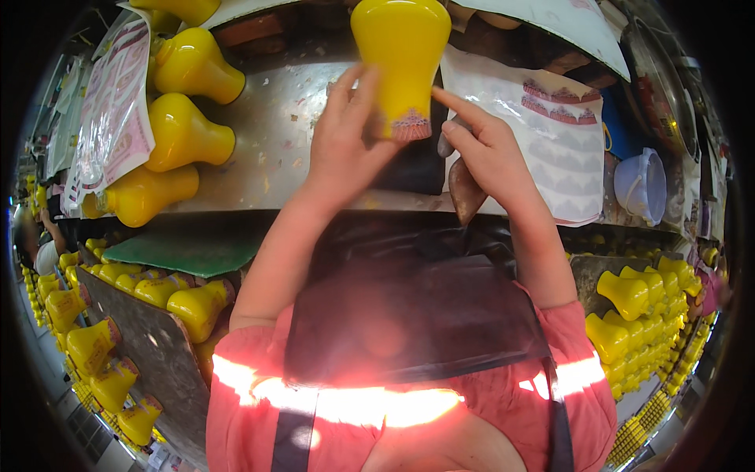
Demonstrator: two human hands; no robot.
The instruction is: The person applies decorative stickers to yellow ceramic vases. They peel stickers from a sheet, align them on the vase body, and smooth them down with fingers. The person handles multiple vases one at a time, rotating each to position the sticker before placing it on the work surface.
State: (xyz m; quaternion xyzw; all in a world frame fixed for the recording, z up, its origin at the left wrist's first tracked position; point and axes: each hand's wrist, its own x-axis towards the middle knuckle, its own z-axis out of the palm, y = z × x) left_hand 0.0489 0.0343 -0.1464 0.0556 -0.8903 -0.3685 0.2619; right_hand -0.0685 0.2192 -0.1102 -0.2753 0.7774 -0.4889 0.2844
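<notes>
Though its top is cropped, we hold a glossy yellow flared vase [403, 55] in our part-blurred left hand [344, 135]; right hand [494, 151], index extended, clasps brown wedge-shaped tool [466, 193].

The upper edge crops the yellow vase [402, 51].

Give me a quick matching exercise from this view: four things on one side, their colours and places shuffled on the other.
Things
1. Bucket
2. Apron
3. Vase at the left hand
4. Paper near the right hand

Colours and places
A. White with printed shapes, on the table
B. Yellow, patterned at its narrow end
C. Pale blue-purple, at the picture's right
D. Dark, over the red shirt

Pairs: 1-C, 2-D, 3-B, 4-A
</notes>
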